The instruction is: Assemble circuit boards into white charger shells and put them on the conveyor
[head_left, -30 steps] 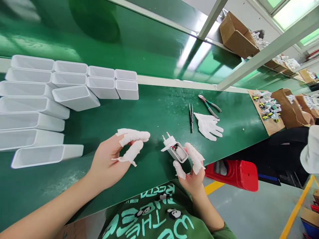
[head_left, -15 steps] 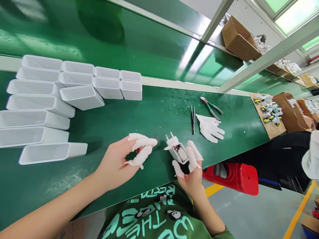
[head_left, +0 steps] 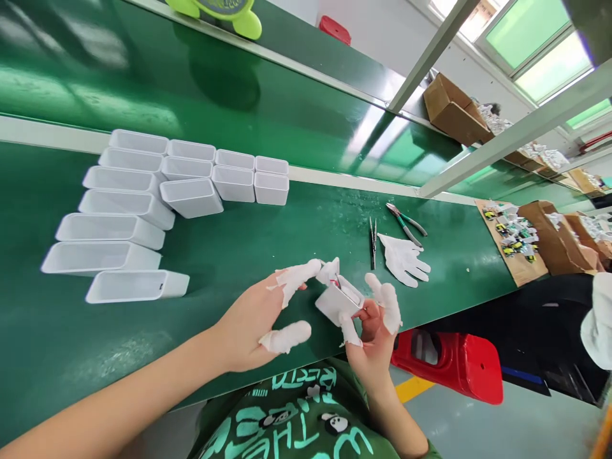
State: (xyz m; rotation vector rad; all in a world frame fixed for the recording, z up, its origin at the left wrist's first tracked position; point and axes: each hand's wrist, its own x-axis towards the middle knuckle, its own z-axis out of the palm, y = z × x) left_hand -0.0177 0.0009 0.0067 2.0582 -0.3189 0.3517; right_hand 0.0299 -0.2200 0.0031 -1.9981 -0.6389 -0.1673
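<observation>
A small white plastic housing (head_left: 335, 305) with an open side and red wire inside is between my two hands over the green bench. My right hand (head_left: 375, 322) grips its lower right side, thumb in front and fingers behind, with two wrapped fingertips raised. My left hand (head_left: 268, 312), thumb and forefinger wrapped in white, is spread apart; its forefinger touches the white plug part (head_left: 328, 271) at the housing's upper end. To the right lie tweezers (head_left: 373, 243), green-handled cutters (head_left: 405, 223) and a white glove (head_left: 404, 259).
White rectangular bins (head_left: 128, 285) stand in rows at the left. Cardboard (head_left: 521, 268) with small electronic parts and a brown box (head_left: 549, 239) are at the far right. A red stool (head_left: 478, 366) stands beside the bench edge.
My left hand has moved right and opened its fingers, now touching the plug part. The housing has turned in my right hand. The view has shifted, so the bins appear further right.
</observation>
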